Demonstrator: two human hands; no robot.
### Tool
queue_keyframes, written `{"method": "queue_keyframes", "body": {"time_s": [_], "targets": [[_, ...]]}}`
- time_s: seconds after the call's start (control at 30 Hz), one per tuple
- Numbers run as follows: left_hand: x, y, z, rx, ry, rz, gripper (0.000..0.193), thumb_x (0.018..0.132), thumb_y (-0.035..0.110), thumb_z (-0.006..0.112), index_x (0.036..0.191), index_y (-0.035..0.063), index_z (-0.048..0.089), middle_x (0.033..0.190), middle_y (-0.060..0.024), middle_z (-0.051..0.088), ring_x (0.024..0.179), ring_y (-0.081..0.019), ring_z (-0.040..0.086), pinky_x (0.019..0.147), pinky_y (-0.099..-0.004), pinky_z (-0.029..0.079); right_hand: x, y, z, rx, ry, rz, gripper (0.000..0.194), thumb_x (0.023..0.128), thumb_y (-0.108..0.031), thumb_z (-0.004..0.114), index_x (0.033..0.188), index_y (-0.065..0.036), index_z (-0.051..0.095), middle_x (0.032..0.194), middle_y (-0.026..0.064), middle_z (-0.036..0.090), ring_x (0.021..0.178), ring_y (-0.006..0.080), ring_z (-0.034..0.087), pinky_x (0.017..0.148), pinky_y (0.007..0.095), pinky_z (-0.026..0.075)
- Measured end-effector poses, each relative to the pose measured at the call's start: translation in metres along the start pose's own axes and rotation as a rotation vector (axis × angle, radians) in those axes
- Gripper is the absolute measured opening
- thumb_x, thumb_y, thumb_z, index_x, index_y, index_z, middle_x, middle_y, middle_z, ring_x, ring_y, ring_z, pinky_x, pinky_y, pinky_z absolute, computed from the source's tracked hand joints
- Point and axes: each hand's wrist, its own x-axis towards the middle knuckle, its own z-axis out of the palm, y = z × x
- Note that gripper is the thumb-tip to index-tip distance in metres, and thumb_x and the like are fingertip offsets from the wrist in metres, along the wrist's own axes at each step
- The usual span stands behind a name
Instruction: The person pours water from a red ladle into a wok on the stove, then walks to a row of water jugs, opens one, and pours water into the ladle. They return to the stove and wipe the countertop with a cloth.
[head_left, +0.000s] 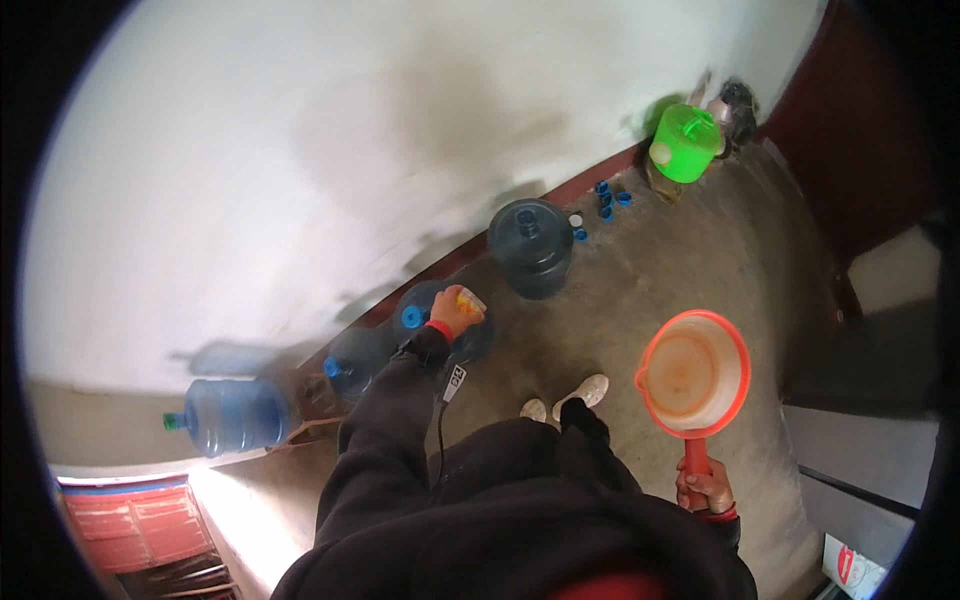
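My left hand grips a small yellow-and-white printed item, perhaps a packet or sachet, above a large water jug with a blue cap. The hand and sleeve hide part of that jug. Low on the right, my right hand is closed around the handle of a plastic water dipper. Its rim is orange, and the pale inside shows brownish staining. Farther along the wall stands an uncapped blue-grey water jug.
Another blue-capped jug is left of my arm, and a green-capped one lies sideways beyond it. Several loose blue caps lie on the concrete floor near a green lidded bucket. A white wall borders the row.
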Motion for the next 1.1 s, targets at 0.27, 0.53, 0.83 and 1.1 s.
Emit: {"method": "queue_keyframes", "body": {"time_s": [0.27,0.53,0.83,1.1], "targets": [[0.086,0.033,0.056,-0.065,0.123,-0.245,0.074,0.053,0.040,0.077,0.103,-0.0043,0.045,0.100,-0.0204,0.052,0.097,-0.0325,0.050,0.083,-0.0375,0.041,0.022,-0.017,-0.022,0.043,0.142,-0.036,0.036,0.061,-0.013,0.060,0.090,0.006,0.047,0.058,0.0117,0.050,0.039,0.0211,0.049,0.037,0.0299,0.041],[0.205,0.015,0.133,0.237,0.227,-0.224,0.072,0.057,0.045,0.073,0.105,-0.0028,0.046,0.102,-0.0215,0.051,0.097,-0.0353,0.049,0.081,-0.0409,0.040,0.054,-0.027,-0.014,0.240,0.294,-0.017,0.034,0.065,-0.010,0.058,0.091,0.007,0.045,0.057,0.0130,0.051,0.036,0.0207,0.048,0.036,0.0297,0.042],[0.243,0.027,0.152,0.443,0.083,-0.034,0.063,0.061,0.043,0.071,0.103,0.0032,0.046,0.098,-0.0175,0.050,0.095,-0.0346,0.046,0.082,-0.0427,0.036,0.085,-0.053,0.021,0.535,0.527,-0.020,0.039,0.065,-0.015,0.064,0.093,0.006,0.046,0.055,0.0113,0.050,0.035,0.0199,0.047,0.032,0.0265,0.039],[0.280,0.050,0.161,1.207,-0.547,0.363,0.045,0.086,0.047,0.037,0.086,0.0108,0.063,0.092,-0.0093,0.056,0.090,-0.0270,0.053,0.074,-0.0380,0.041,0.092,-0.079,0.040,0.613,0.619,-0.040,0.037,0.065,-0.016,0.063,0.093,0.004,0.048,0.059,0.0093,0.051,0.040,0.0170,0.048,0.036,0.0257,0.040]]}}
